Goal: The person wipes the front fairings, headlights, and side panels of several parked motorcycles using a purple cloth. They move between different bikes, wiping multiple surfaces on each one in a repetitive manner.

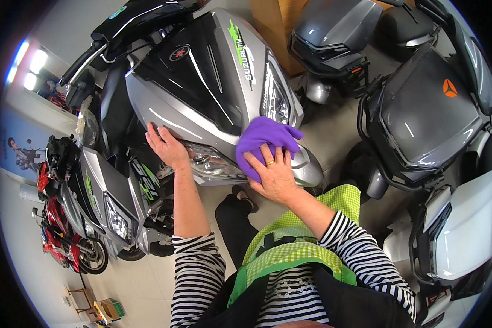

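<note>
A silver and black scooter [202,82] stands in front of me, its front panel and headlights facing up. My right hand [273,175] presses a purple cloth [265,139] against the silver nose of the scooter, just below the right headlight [276,98]. My left hand [167,146] rests flat on the lower left edge of the front panel, fingers spread, holding nothing. Both forearms wear black and white striped sleeves, over a green checked apron [290,246].
Other scooters stand close around: a grey one [426,115] at right, a white one [464,229] at lower right, a dark grey one [333,33] behind, a silver one [112,202] and a red one [54,229] at left. Cardboard boxes [106,310] sit on the tiled floor.
</note>
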Demonstrator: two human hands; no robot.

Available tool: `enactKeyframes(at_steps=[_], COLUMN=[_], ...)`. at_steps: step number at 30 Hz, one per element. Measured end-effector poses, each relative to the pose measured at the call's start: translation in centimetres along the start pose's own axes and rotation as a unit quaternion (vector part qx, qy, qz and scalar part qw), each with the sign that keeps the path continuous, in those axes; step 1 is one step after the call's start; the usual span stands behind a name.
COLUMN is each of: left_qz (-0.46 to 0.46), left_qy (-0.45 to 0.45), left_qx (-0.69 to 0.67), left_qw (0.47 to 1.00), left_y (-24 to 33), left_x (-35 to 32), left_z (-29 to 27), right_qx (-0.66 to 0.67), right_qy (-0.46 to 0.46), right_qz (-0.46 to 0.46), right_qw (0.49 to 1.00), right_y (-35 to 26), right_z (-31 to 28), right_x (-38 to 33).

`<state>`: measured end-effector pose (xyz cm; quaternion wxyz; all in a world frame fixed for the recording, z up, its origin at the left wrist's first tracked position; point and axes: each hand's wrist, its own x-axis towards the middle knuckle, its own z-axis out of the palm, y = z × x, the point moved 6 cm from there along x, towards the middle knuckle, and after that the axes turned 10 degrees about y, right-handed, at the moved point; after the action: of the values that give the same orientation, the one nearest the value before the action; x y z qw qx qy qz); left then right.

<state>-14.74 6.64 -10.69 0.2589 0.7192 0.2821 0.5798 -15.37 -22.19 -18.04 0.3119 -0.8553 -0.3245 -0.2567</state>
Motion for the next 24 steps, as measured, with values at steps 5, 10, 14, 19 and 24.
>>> enactKeyframes(at_steps=[5, 10, 14, 19, 24], left_qz=[0.033, 0.021, 0.034, 0.035, 0.055], left_qy=[0.002, 0.003, 0.006, 0.0, 0.007], left_qx=[0.005, -0.016, -0.001, -0.007, -0.001], left_qw=[0.999, 1.0, 0.999, 0.999, 0.998], left_y=[-0.1, 0.0, 0.1, -0.6, -0.9], left_x=[0.3, 0.1, 0.2, 0.3, 0.5], left_z=[0.1, 0.0, -0.1, 0.1, 0.2], right_qx=[0.009, 0.016, 0.015, 0.046, 0.041], right_qy=[-0.006, 0.029, 0.024, 0.011, -0.006], right_qz=[0.007, -0.02, -0.036, -0.031, -0.021], right_qw=[1.0, 0.999, 0.999, 0.998, 0.999], right_y=[0.0, 0.0, 0.0, 0.2, 0.3], right_z=[0.0, -0.8, -0.9, -0.5, -0.2], right_x=[-0.1, 0.1, -0.1, -0.4, -0.6])
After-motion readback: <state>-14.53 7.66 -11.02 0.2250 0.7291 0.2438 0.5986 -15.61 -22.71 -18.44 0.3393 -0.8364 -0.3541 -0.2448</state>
